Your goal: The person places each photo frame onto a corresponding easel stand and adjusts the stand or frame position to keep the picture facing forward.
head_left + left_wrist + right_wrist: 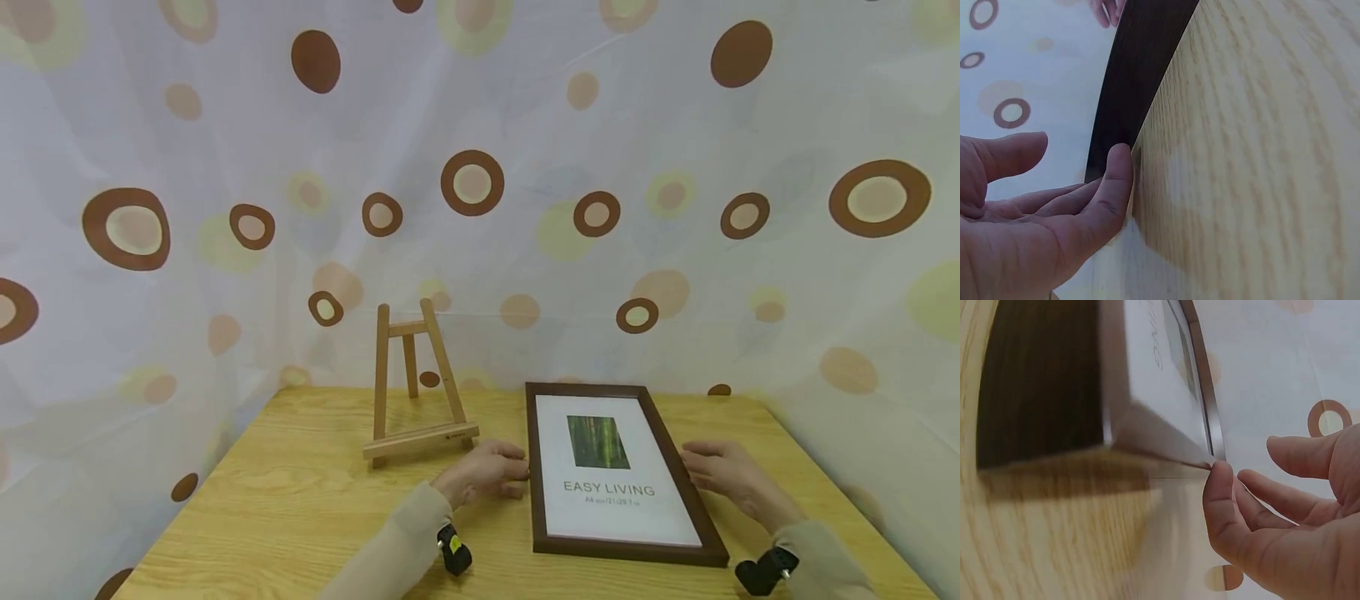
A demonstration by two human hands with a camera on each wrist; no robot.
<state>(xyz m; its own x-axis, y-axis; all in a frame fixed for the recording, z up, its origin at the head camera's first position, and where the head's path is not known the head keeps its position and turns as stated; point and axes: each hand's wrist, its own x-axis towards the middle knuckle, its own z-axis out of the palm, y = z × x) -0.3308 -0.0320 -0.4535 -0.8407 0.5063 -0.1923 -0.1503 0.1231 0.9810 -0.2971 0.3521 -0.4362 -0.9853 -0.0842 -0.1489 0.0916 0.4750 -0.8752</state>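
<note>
A dark brown picture frame (630,552) lies flat on the table, with a white "EASY LIVING" sheet (611,517) and a small green forest picture (597,442) inside. My left hand (491,472) is at its left side, fingers loosely extended; in the left wrist view the little finger meets the frame's dark side (1138,62). At the right side is my right hand (723,475), thumb apart from the fingers. In the right wrist view its little fingertip (1219,478) appears against the frame's edge. Neither hand grips it.
A small wooden easel (420,439) stands upright to the left of the frame, close to my left hand. The light wood table (300,492) ends at the back against a white sheet with brown and yellow circles (525,358), which also hangs at both sides.
</note>
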